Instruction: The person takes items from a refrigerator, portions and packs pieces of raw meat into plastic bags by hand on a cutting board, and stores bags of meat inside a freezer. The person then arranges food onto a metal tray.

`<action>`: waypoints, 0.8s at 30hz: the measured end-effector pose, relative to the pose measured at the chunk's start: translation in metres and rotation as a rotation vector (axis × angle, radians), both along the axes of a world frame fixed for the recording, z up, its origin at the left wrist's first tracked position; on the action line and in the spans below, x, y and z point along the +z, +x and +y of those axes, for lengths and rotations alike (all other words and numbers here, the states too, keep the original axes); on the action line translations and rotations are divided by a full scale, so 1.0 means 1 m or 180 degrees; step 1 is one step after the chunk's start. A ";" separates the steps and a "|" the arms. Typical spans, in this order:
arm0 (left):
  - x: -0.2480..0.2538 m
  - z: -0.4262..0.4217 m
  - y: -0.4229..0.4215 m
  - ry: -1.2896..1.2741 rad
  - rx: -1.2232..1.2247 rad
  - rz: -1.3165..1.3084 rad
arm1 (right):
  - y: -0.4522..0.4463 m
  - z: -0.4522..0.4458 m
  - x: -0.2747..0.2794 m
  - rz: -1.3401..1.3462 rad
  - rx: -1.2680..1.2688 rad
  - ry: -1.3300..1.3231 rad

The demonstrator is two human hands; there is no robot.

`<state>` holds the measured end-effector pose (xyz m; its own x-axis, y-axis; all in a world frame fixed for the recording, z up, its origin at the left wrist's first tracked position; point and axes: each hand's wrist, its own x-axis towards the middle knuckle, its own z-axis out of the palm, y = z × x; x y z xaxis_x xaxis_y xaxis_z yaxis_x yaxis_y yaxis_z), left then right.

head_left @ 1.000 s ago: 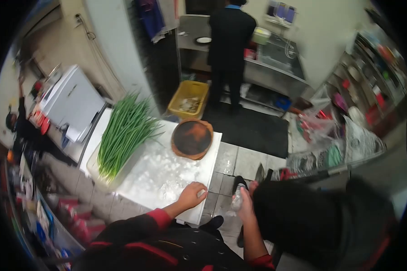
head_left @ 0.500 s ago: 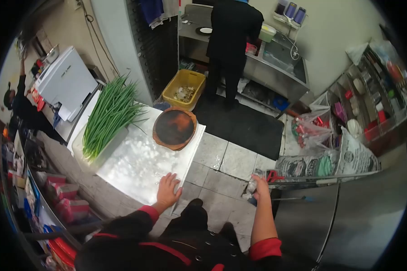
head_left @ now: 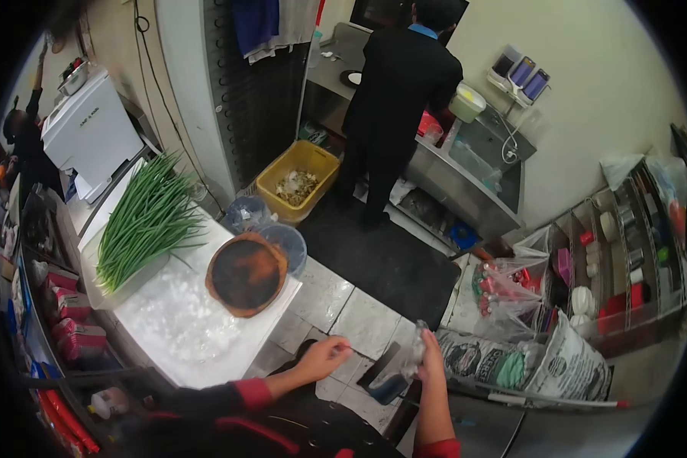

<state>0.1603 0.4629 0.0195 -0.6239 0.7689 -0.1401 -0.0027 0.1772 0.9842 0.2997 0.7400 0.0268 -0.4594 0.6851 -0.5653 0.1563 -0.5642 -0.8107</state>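
Note:
My left hand (head_left: 326,357) is off the table's near right corner, its fingers curled together in a pinch; whatever may be between them is too small to make out. My right hand (head_left: 431,359) holds a clear crumpled plastic item (head_left: 414,349) over the floor. On the white table (head_left: 183,366) sits a round clay dish (head_left: 246,273) with a dark, reddish-brown inside. Long green onions (head_left: 146,221) lie in a pale tray (head_left: 108,299) at the table's far left. Something white and glossy, perhaps clear plastic (head_left: 191,320), covers the tabletop's middle.
A person in black (head_left: 401,99) stands at a steel sink (head_left: 485,164). Behind the table are a yellow crate (head_left: 298,183) and a clear tub (head_left: 286,246). Bags (head_left: 569,359) and shelves (head_left: 626,244) stand right. Another person (head_left: 29,141) is far left.
My left hand has left the tabletop and closed its fingers. My right hand still holds the plastic, now closer to my left. The view has shifted, and the person at the sink stands more upright.

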 end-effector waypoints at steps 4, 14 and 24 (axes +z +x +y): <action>-0.010 0.153 -0.047 0.0659 -0.0862 0.0120 | 0.042 0.080 -0.024 0.0462 -0.0363 -0.0992; 0.052 0.330 -0.151 0.0484 -0.0997 0.0432 | 0.006 0.241 0.085 -0.0044 -0.0145 0.0274; 0.079 0.450 -0.257 0.0884 -0.0309 -0.1282 | -0.332 0.317 0.112 0.0987 0.2075 0.0101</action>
